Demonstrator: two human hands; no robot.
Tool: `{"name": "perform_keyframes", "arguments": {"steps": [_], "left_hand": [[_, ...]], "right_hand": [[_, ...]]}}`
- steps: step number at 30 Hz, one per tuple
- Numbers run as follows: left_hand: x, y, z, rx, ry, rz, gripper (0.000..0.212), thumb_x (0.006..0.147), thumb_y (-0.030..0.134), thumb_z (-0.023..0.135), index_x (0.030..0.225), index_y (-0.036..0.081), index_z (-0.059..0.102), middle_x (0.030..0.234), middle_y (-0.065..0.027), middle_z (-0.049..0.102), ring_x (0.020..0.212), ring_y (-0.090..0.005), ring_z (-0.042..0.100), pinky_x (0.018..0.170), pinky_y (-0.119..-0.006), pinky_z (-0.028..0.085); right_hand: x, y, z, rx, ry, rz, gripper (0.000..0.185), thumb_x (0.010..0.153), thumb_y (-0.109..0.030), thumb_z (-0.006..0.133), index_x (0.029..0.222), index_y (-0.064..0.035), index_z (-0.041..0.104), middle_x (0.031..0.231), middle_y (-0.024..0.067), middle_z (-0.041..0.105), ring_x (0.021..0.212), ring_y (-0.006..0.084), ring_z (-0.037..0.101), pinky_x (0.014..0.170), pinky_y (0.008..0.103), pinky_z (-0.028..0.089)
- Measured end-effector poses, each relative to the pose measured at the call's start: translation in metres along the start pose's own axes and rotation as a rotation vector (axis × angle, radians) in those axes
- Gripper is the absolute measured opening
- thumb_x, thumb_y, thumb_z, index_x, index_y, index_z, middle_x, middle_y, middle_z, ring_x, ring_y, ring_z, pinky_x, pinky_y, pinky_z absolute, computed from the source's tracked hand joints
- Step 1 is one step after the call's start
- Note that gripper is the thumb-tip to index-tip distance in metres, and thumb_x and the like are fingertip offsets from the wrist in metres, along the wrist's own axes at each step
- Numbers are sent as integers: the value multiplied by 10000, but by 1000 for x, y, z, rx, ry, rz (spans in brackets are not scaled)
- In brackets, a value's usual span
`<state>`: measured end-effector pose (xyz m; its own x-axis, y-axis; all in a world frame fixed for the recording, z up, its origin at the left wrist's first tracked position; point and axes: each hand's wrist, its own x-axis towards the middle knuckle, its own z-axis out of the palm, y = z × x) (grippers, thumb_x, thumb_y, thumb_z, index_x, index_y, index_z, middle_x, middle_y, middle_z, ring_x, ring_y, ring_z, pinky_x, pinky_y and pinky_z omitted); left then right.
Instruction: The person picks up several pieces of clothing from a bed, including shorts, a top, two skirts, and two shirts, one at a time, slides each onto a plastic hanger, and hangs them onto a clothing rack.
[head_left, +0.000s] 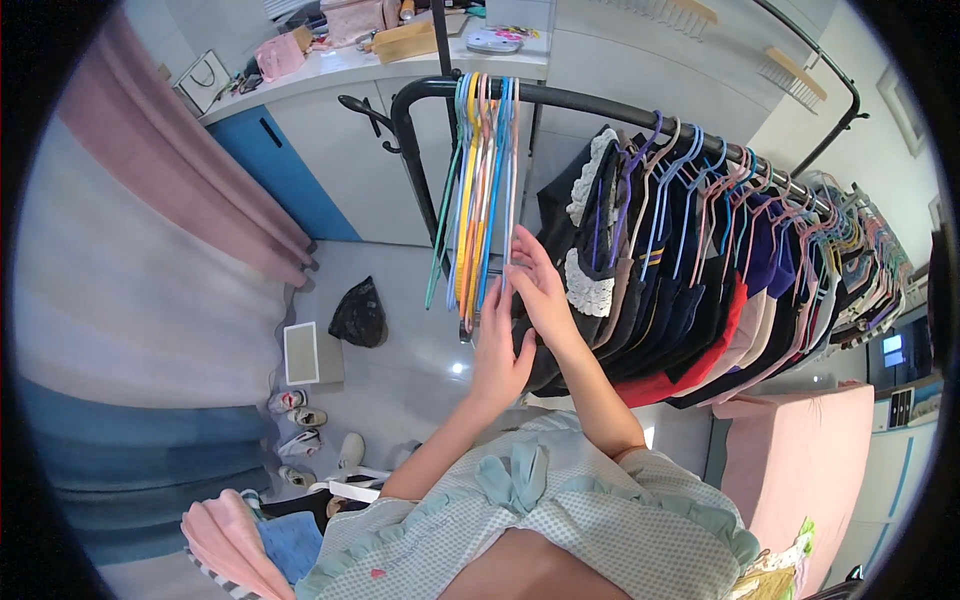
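Several bare hangers (474, 202) in green, yellow, orange, blue and pink hang bunched at the near end of a black metal clothes rail (585, 101). My left hand (501, 360) is at the lower right of this bunch, fingers up along the hangers and thumb apart. Just beside it, my right hand (544, 296) reaches to the outermost pale hanger, fingers spread. Whether its thumb and fingertips pinch that hanger is hard to tell. To the right of my hands hangs a dark garment with white lace trim (589, 281) on a purple hanger (630, 180).
Tightly packed clothes (675, 315) continue along the rail to the right. A black hook (367, 112) juts from the rack's left end. On the floor lie a black bag (358, 313), a white box (301, 352) and shoes (304, 442). Curtains (150, 300) hang at left.
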<state>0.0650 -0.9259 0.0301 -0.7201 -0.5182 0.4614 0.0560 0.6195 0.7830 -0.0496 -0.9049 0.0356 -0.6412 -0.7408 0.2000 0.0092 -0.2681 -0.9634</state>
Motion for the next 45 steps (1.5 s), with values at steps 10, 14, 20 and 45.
{"name": "perform_keyframes", "arguments": {"steps": [10,14,20,45], "left_hand": [[3,-9,-16,-9,-75,77,695,797,22,583,1387,-33,221,1430,-234,201,1320,-386,243,1047,-435,268],[2,-14,-20,54,-116,131,702,788,48,590,1381,-31,222,1433,-251,188,1330,-415,186,1065,-485,199],[8,-16,-24,36,-160,197,702,776,45,590,1374,-23,229,1435,-259,179,1329,-439,163,1062,-519,180],[71,27,1,-174,-103,414,517,810,102,593,1273,6,382,1353,-230,293,1238,-386,331,1036,-425,269]], "right_hand": [[3,-1,15,39,90,34,456,821,1,567,1260,-7,446,939,15,486,863,92,490,755,215,436],[4,-4,18,53,100,29,420,825,2,573,1231,6,464,907,6,505,844,75,489,753,208,433],[3,-24,24,120,120,40,389,842,3,569,1219,5,478,943,-9,506,866,53,487,795,189,405],[-146,-110,-45,329,307,165,315,964,-118,372,1241,5,459,573,-83,291,425,-6,235,367,149,187]]}}
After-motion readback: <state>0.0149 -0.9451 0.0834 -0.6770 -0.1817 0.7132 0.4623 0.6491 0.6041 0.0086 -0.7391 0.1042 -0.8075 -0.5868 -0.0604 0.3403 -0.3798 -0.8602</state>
